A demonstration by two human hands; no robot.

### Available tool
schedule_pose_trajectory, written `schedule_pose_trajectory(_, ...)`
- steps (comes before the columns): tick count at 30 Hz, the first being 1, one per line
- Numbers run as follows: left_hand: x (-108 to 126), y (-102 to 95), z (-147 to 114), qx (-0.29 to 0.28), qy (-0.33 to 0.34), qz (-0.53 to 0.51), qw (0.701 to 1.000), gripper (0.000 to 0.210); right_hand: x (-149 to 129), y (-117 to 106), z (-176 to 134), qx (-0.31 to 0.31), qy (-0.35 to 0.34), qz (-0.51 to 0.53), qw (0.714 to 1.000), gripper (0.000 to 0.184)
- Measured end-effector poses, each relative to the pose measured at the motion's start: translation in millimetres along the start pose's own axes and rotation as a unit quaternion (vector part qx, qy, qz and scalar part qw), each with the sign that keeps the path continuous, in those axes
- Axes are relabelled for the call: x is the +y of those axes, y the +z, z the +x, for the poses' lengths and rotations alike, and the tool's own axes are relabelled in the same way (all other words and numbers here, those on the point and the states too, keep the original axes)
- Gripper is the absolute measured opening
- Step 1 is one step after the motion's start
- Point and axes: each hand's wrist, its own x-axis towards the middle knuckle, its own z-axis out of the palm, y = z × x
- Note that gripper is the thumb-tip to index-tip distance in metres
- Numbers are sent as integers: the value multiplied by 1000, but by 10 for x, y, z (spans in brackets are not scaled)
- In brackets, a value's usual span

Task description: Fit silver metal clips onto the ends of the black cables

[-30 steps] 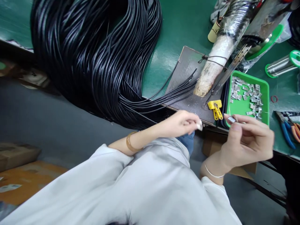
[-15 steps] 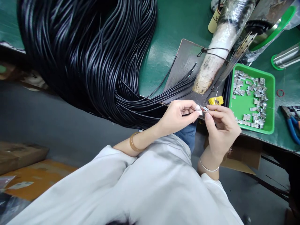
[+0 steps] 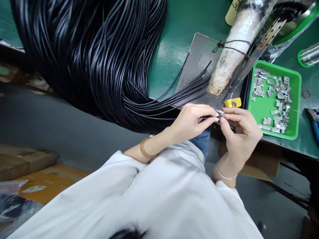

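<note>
My left hand (image 3: 191, 121) pinches the end of a black cable (image 3: 204, 117) between thumb and forefinger, with white coverings on the fingertips. Facing it, my right hand (image 3: 241, 131) is closed on a small silver USB connector (image 3: 221, 112). The two sets of fingertips nearly meet in front of the bench edge. Fingers hide most of the cable end, so I cannot tell whether it touches the connector. Just behind the right fingers lies a yellow block (image 3: 233, 102), a thin pale strand rising beside it. Loose black cables (image 3: 112, 66) spread in a thick bundle to the left.
A green tray (image 3: 296, 127) of silver connectors stands at the right. Past it are a red rubber band (image 3: 306, 94) and blue-handled pliers (image 3: 315, 124). A wrapped white tube (image 3: 231, 56) leans over a dark plate (image 3: 195, 54) where several cable ends lie. Cardboard boxes (image 3: 50, 181) sit low left.
The camera view has shifted slightly, with the tray and tube displaced in the picture. Both hands stay together at the connector, and the left fingers have drawn closer to it.
</note>
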Motion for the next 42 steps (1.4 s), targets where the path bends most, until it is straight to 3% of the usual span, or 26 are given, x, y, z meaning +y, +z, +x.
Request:
schedule_pose_trajectory(3, -63, 8, -23, -22, 67, 114, 991, 24, -31, -28, -9, -10, -46, -85, 995, 11)
schedule_pose_trajectory(6, -60, 51, -80, -5, 73, 145, 987, 25, -48, 3, -32, 16, -29, -60, 998, 8)
schedule_pose_trajectory(9, 23, 85, -129, 6, 13, 51, 999, 23, -54, 75, -61, 59, -7, -5, 998, 5)
schedule_pose_trajectory(12, 103, 81, -132, -19, -91, -71, 993, 27, -52, 147, -86, 89, -34, -26, 995, 7)
schedule_pose_trajectory(17, 96, 24, -61, -27, -219, -284, 933, 32, -11, 164, -81, 79, -32, -25, 996, 3)
schedule_pose_trajectory(22, 60, -9, 9, -16, -253, -338, 906, 30, 29, 78, -52, 112, -35, -17, 993, 12)
schedule_pose_trajectory(27, 33, 31, 35, 14, -245, -344, 906, 23, 21, 40, -42, 102, -109, -47, 988, 20)
schedule_pose_trajectory(32, 3, 68, 33, 20, -225, -334, 915, 12, 3, 22, -19, 40, -125, -78, 988, 19)
schedule_pose_trajectory(35, 9, 77, 32, 26, -212, -316, 924, 8, 11, 19, -11, 2, -111, -70, 991, 15)
schedule_pose_trajectory(38, 32, 78, 35, 27, -215, -294, 931, 7, 28, 31, -23, -24, -53, -31, 998, 7)
schedule_pose_trajectory(40, 48, 78, 40, 29, -221, -285, 932, 6, 31, 42, -38, 1, -29, -17, 999, 6)
schedule_pose_trajectory(42, 56, 80, 47, 35, -220, -284, 933, 6, 21, 52, -54, 76, -40, -34, 996, 9)
